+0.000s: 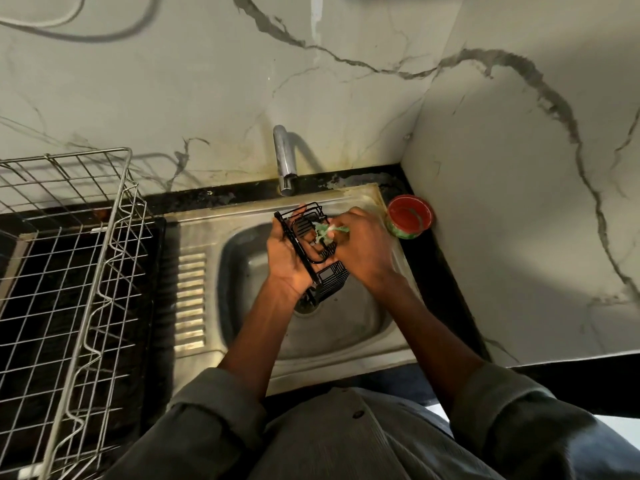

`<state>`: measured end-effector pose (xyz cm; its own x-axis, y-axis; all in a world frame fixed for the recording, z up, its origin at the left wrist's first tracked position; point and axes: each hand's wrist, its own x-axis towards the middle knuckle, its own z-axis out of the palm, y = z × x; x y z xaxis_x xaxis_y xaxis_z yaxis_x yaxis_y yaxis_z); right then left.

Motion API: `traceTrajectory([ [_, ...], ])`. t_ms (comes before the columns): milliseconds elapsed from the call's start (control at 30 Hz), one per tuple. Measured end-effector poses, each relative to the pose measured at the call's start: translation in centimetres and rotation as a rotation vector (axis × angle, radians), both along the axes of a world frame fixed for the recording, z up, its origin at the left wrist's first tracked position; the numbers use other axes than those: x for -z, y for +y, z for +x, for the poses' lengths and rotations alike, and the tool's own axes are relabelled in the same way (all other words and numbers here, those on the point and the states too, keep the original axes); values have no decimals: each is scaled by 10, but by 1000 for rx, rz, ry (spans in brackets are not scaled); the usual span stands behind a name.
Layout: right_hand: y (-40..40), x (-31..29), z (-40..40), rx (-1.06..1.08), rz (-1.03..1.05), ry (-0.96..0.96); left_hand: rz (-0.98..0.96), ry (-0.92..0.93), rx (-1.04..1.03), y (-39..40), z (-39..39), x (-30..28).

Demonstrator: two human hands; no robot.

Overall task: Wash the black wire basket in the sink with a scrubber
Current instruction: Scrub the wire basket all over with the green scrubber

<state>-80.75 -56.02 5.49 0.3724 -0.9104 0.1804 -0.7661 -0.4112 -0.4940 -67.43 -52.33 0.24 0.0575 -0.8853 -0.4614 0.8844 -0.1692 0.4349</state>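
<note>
Over sink (367,336), left hand (289,258) cradling black wire basket (317,251), right hand (363,245) seemingly pinching green scrubber (323,231)

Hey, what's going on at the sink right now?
A person is washing a black wire basket over the sink. The left hand holds the basket up above the basin, while the right hand grips a green scrubber and rubs it against the wires. No water shows at the tap.

Pale marble-look walls (381,81) with dark grey veins meet in a corner above a black bench (446,271), where a metal wire rack (79,271) stands at the left under warm light.
</note>
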Motion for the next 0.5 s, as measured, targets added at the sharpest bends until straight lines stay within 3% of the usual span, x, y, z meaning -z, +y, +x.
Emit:
traceTrajectory([
  [67, -6, 2, -4, 51, 35, -4, 17, -19, 12, -2, -4, -2],
  [333, -11, 9, -16, -86, 100, -30, 84, -92, 26, -7, -16, 1],
  [400, -19, 9, -22, 21, 102, -32, 60, -80, 33, -10, -17, 1],
  [500, -19, 6, -16, -25, 107, -151, 73, -93, 44, -12, -20, 0],
])
